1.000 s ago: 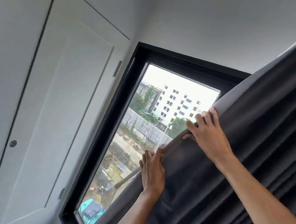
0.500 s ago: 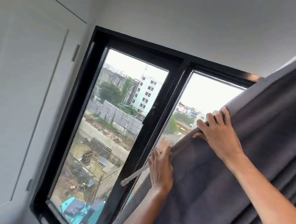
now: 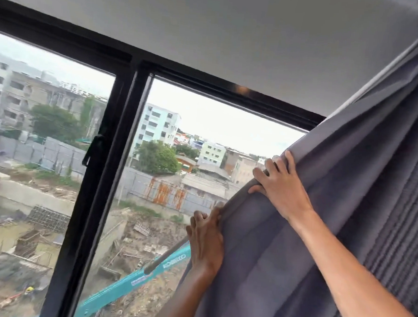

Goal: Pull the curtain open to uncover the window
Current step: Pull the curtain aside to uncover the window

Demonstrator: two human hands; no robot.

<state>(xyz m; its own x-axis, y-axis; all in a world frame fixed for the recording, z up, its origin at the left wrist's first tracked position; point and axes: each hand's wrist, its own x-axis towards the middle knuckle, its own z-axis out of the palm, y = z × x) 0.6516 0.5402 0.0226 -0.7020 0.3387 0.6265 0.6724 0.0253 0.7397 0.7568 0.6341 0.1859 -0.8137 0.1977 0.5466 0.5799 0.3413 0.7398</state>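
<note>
A dark grey curtain point(image 3: 349, 193) hangs bunched in folds on the right, covering the window's right end. The black-framed window point(image 3: 121, 117) shows two panes, both largely uncovered, with buildings and a building site outside. My right hand point(image 3: 279, 185) grips the curtain's leading edge high up, fingers curled over the hem. My left hand point(image 3: 206, 239) holds the same edge lower down, where a thin rod point(image 3: 164, 258) sticks out below it toward the glass.
A window latch point(image 3: 92, 150) sits on the black middle post. A white wall band point(image 3: 211, 34) runs above the frame. The curtain's top meets a rail point(image 3: 392, 64) at the upper right.
Both hands have carried the curtain edge to the right, and the view has swung right with them. The second pane has come into sight; the white wall panel at left has left the frame.
</note>
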